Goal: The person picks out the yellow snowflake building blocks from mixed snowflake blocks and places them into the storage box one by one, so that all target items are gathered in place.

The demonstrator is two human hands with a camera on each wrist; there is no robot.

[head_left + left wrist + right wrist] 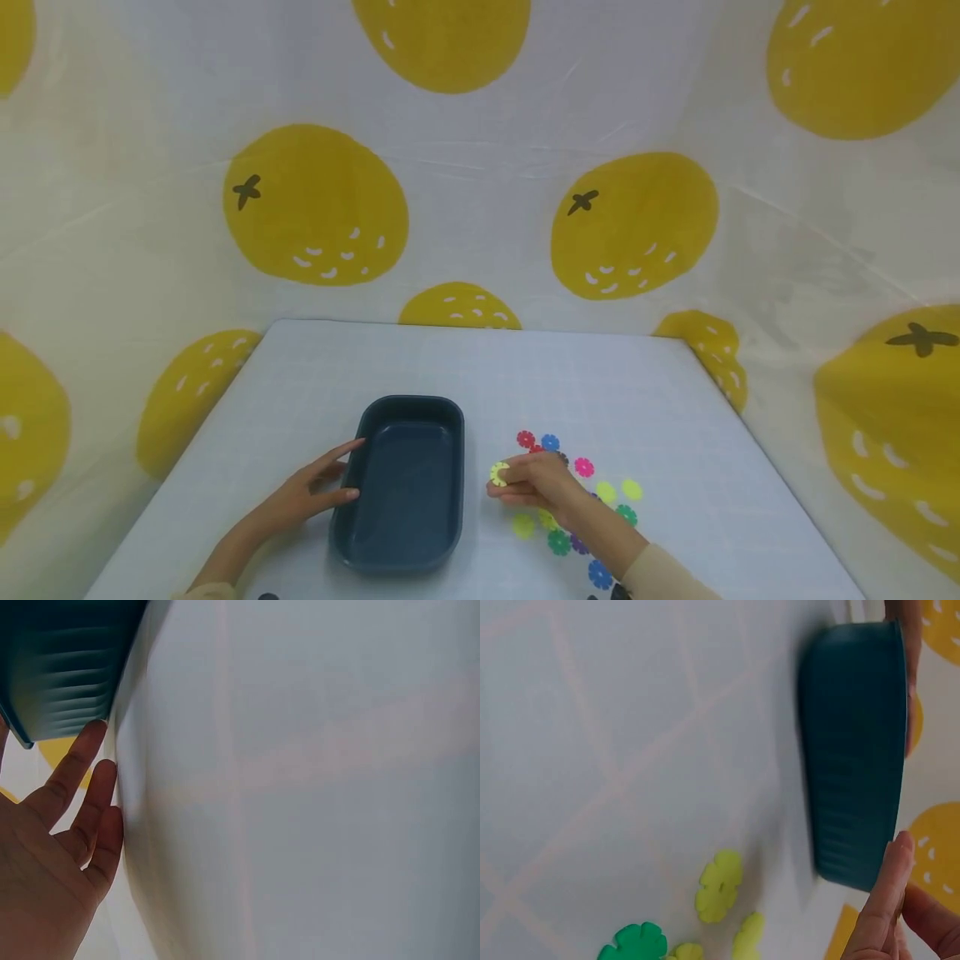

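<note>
A dark teal rectangular tray (408, 500) lies on the table, its inside bare. My left hand (303, 492) touches its left side, fingers spread along the rim; in the left wrist view the fingertips meet the tray's ribbed wall (71, 682). Right of the tray, my right hand (540, 483) pinches a pale yellow notched disc (498, 474) between thumb and fingers. In the right wrist view this disc is hidden behind the fingers (885, 900). Beneath and around that hand lie several flower-shaped plastic discs, among them a green one (558, 542) and a pink one (584, 467).
More discs are scattered right of the tray: a red one (526, 438), a blue one (600, 573) and a yellow one (632, 489). The white table (360, 358) ends at a backdrop cloth (480, 208) printed with large yellow fruit.
</note>
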